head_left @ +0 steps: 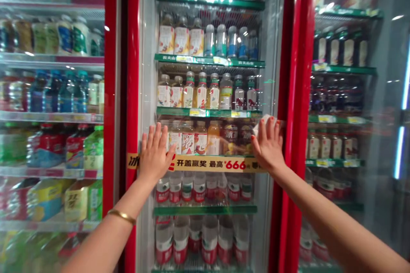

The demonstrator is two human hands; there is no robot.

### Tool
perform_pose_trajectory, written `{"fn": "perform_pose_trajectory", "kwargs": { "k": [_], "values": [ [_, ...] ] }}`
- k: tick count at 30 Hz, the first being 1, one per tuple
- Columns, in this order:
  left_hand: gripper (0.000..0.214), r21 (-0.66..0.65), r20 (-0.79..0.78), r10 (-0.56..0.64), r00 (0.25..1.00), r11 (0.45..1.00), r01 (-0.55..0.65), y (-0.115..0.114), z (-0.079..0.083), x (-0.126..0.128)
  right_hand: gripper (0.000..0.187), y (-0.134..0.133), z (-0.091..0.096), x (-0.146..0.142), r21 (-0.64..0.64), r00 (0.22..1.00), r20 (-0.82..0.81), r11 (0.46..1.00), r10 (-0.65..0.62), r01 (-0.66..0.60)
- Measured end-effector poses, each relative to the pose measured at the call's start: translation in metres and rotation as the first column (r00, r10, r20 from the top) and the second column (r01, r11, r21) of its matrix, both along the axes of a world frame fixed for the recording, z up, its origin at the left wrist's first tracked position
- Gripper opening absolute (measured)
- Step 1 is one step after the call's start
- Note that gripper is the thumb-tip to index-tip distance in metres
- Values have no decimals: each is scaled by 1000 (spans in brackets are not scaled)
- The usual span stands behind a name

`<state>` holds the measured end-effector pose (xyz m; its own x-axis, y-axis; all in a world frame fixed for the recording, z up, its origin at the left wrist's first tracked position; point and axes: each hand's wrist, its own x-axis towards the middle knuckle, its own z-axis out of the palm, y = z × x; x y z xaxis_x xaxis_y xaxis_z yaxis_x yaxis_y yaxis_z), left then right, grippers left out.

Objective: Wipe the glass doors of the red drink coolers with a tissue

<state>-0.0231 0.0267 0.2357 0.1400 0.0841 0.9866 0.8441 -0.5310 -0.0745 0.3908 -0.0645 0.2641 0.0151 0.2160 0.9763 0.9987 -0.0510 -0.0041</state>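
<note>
From my remote station, I read the two hands as well apart, both at the glass door (148, 72) of a drinks cooler. Left hand (156, 151): palm toward the pane, fingers extended, grasping nothing, overlapping the left part of the yellow promotional strip (198, 164). A gold bangle (121, 216) encircles the left wrist. Right hand (269, 143): spread over a white cloth (257, 129) at the right side of the pane, beside the red door frame (294, 94). I cannot tell whether its fingers grip the cloth or only press it. Behind the pane, green-edged shelves carry juice bottles (200, 138) and, lower, red-labelled water bottles (209, 241).
</note>
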Motion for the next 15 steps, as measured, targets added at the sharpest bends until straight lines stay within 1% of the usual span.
{"fn": "perform_pose_trajectory", "kwargs": {
  "k": [1,2,3,4,5,6,7,8,9,10,11,12,13,14,15],
  "values": [
    [80,5,2,11,1000,1000,-11,0,-1,0,77,7,10,-17,42,1000,-25,999,12,-11],
    [80,13,0,21,1000,1000,-21,1,-2,1,77,15,14,-38,65,999,29,997,41,-43],
    [79,21,-3,31,1000,999,-31,1,-3,1,76,21,13,-60,56,984,157,994,86,-96],
    [79,28,-5,39,999,999,-39,1,-3,0,75,25,6,-80,4,929,338,987,150,-161],
    [79,30,-6,46,999,998,-46,0,-4,0,73,26,-4,-96,-77,823,522,973,225,-218],
    [79,29,-3,53,999,998,-52,0,-5,0,72,26,-14,-103,-168,687,663,954,297,-250],
    [78,23,1,58,998,998,-58,-1,-6,0,71,23,-22,-104,-242,569,745,936,348,-256],
    [78,14,5,63,998,998,-63,-2,-8,1,72,19,-26,-97,-283,509,776,927,372,-246],
    [78,2,12,67,998,998,-67,-2,-10,2,72,15,-23,-85,-284,525,769,931,365,-231],
    [78,-9,23,73,997,997,-72,-3,-12,4,73,13,-15,-71,-249,606,724,944,330,-216],
    [78,-17,36,78,996,997,-77,-4,-14,6,74,12,-2,-58,-190,723,635,962,273,-197],
    [77,-22,50,82,995,996,-81,-4,-16,8,75,12,12,-49,-117,837,506,978,208,-173],
    [77,-21,63,85,994,996,-84,-4,-18,11,75,14,24,-46,-44,920,359,988,153,-147],
    [76,-17,73,86,994,996,-85,-4,-19,13,74,16,32,-49,8,964,236,992,121,-127],
    [76,-12,81,85,993,996,-84,-4,-19,14,74,18,33,-57,27,977,179,992,119,-126]
  ]
}}
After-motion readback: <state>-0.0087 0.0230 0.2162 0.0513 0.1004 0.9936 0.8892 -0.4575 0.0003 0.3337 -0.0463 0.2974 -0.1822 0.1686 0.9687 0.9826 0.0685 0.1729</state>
